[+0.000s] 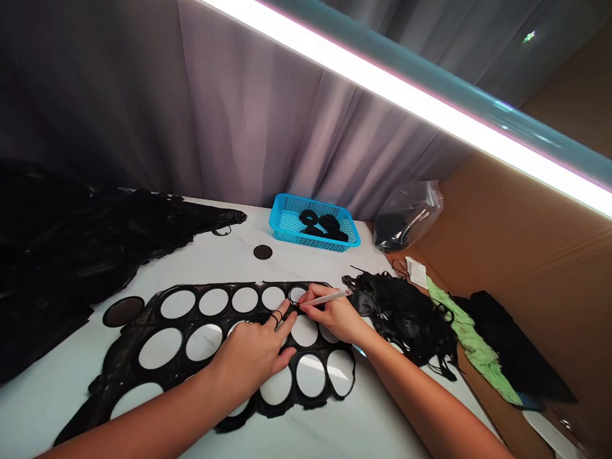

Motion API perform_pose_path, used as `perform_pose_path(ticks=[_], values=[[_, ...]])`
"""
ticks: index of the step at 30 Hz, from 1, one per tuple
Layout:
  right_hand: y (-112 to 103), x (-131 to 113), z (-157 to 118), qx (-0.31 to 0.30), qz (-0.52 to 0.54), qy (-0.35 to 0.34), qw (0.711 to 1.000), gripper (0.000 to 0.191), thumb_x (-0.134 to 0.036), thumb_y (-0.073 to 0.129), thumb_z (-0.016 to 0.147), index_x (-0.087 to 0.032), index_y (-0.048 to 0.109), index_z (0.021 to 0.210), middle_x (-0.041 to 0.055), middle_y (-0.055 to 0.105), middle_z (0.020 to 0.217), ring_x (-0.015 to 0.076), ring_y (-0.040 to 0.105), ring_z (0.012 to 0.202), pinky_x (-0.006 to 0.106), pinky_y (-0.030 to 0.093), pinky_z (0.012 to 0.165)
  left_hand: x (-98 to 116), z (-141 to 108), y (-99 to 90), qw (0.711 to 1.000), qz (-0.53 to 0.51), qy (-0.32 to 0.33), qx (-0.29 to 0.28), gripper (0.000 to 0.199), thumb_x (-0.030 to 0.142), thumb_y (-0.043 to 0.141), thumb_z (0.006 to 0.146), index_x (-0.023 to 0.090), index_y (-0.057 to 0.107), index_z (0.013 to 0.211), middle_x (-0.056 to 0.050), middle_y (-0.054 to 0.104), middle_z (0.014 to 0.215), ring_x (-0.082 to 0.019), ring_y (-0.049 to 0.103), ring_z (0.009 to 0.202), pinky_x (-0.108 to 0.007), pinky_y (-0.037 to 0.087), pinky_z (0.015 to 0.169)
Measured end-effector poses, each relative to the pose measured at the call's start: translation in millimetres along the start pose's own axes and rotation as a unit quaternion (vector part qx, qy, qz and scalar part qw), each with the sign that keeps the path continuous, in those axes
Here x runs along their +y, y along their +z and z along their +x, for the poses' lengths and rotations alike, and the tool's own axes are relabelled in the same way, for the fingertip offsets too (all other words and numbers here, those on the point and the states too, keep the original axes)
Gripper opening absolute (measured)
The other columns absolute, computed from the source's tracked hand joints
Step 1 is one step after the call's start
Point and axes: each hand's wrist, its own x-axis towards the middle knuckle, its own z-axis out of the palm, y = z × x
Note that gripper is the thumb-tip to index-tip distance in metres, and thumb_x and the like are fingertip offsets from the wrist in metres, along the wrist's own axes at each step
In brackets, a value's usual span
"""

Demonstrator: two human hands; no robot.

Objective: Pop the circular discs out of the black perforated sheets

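A thin black sheet (pixel 224 326) with rows of round cut-outs lies on the white table. My left hand (pixel 261 344) rests on it palm down, fingers stretched out and pressing near the upper right holes. Around one of its fingers runs a thin black band. My right hand (pixel 332 312) pinches a slim white pen-shaped tool (pixel 329 298), its point down at the edge of a hole in the top row, close to the left fingertips. The tip is too small to make out. Beside my right wrist lies a tangled heap of black strips and scraps (pixel 406 312).
A blue basket (pixel 277 217) with several black pieces stands at the back. Black discs (pixel 262 252) lie on the table (pixel 368 414). Black sheeting (pixel 71 255) covers the left side. A clear plastic bag (pixel 408 213) and green cloth (pixel 471 341) are at right. A lit tube (pixel 382 73) crosses overhead.
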Motion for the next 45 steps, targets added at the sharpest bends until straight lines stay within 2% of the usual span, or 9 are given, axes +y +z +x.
perform_pose_path(ticks=[5, 10, 16, 20, 25, 28, 31, 39, 45], values=[[8.0, 0.7, -8.2, 0.014, -0.102, -0.06, 0.993, 0.014, -0.017, 0.058, 0.091, -0.021, 0.056, 0.078, 0.0032, 0.069, 0.092, 0.0173, 0.062, 0.083, 0.028, 0.045, 0.074, 0.6, -0.4, -0.9, 1.0, -0.011, 0.0, -0.006, 0.056, 0.042, 0.058, 0.093, 0.024, 0.047, 0.146, -0.018, 0.045, 0.148, -0.028, 0.074, 0.07, -0.039, 0.059, 0.055], [15.6, -1.0, -11.9, 0.0, -0.293, -0.139, 0.946, 0.006, -0.018, 0.056, 0.093, -0.021, 0.06, 0.092, 0.0074, 0.07, 0.097, 0.023, 0.059, 0.094, 0.036, 0.042, 0.087, -0.1, 0.4, -3.0, 1.0, -0.023, -0.003, -0.018, 0.056, 0.041, 0.059, 0.092, 0.024, 0.049, 0.145, -0.017, 0.046, 0.148, -0.028, 0.074, 0.068, -0.041, 0.06, 0.055], [-53.7, 15.3, 28.8, 0.201, -0.26, -0.027, 0.944, 0.018, -0.018, 0.045, 0.091, -0.021, 0.049, 0.074, 0.0082, 0.066, 0.081, 0.0224, 0.059, 0.078, 0.034, 0.041, 0.073, -3.5, 3.3, -5.8, 1.0, -0.017, -0.004, -0.011, 0.053, 0.039, 0.058, 0.093, 0.025, 0.051, 0.144, -0.015, 0.045, 0.15, -0.027, 0.074, 0.067, -0.04, 0.059, 0.053], [-79.0, 16.3, 23.7, 0.24, -0.201, 0.016, 0.95, 0.024, -0.027, 0.049, 0.089, -0.023, 0.041, 0.067, 0.0053, 0.067, 0.077, 0.0201, 0.062, 0.072, 0.028, 0.041, 0.064, -6.2, -2.4, -10.9, 1.0, -0.024, 0.013, 0.011, 0.053, 0.037, 0.06, 0.092, 0.023, 0.052, 0.142, -0.016, 0.046, 0.15, -0.025, 0.074, 0.068, -0.036, 0.058, 0.053], [-40.1, -16.1, -33.7, 0.13, 0.028, 0.06, 0.989, 0.023, -0.03, 0.061, 0.085, -0.022, 0.046, 0.069, 0.004, 0.07, 0.085, 0.0212, 0.066, 0.089, 0.028, 0.045, 0.073, 6.8, -36.1, -12.6, 0.994, -0.066, 0.081, 0.024, 0.048, 0.028, 0.059, 0.091, 0.027, 0.054, 0.139, -0.011, 0.05, 0.148, -0.021, 0.073, 0.068, -0.033, 0.056, 0.051], [-12.1, -34.0, -67.5, 0.07, 0.068, 0.081, 0.992, 0.021, -0.028, 0.06, 0.087, -0.021, 0.048, 0.07, 0.0045, 0.069, 0.091, 0.0194, 0.063, 0.089, 0.029, 0.045, 0.075, 21.2, -59.4, -6.0, 0.991, -0.056, 0.124, -0.008, 0.052, 0.026, 0.064, 0.087, 0.026, 0.055, 0.138, -0.013, 0.052, 0.145, -0.022, 0.072, 0.063, -0.034, 0.056, 0.05], [9.6, -39.7, -91.6, 0.032, 0.071, 0.089, 0.993, 0.022, -0.026, 0.059, 0.088, -0.021, 0.049, 0.068, 0.0039, 0.066, 0.088, 0.0168, 0.059, 0.08, 0.028, 0.043, 0.07, 31.9, -72.1, 1.3, 0.992, -0.062, 0.109, -0.009, 0.055, 0.028, 0.065, 0.087, 0.028, 0.053, 0.141, -0.015, 0.05, 0.147, -0.021, 0.072, 0.065, -0.033, 0.056, 0.054], [39.9, -37.4, -119.4, 0.049, 0.038, 0.074, 0.995, 0.018, -0.021, 0.059, 0.086, -0.021, 0.052, 0.069, 0.0044, 0.068, 0.087, 0.0176, 0.06, 0.078, 0.028, 0.043, 0.067, 39.7, -72.5, 1.5, 0.992, -0.119, 0.038, 0.022, 0.059, 0.05, 0.057, 0.09, 0.029, 0.047, 0.145, -0.017, 0.048, 0.149, -0.023, 0.071, 0.081, -0.033, 0.055, 0.066], [45.9, -32.9, -123.1, 0.066, 0.012, 0.059, 0.996, 0.015, -0.02, 0.06, 0.086, -0.022, 0.054, 0.072, 0.0029, 0.069, 0.087, 0.0167, 0.06, 0.076, 0.028, 0.044, 0.069, 34.3, -73.7, -0.4, 0.992, -0.093, 0.079, -0.014, 0.057, 0.04, 0.063, 0.088, 0.033, 0.05, 0.143, -0.016, 0.045, 0.151, -0.021, 0.071, 0.07, -0.033, 0.055, 0.061]])
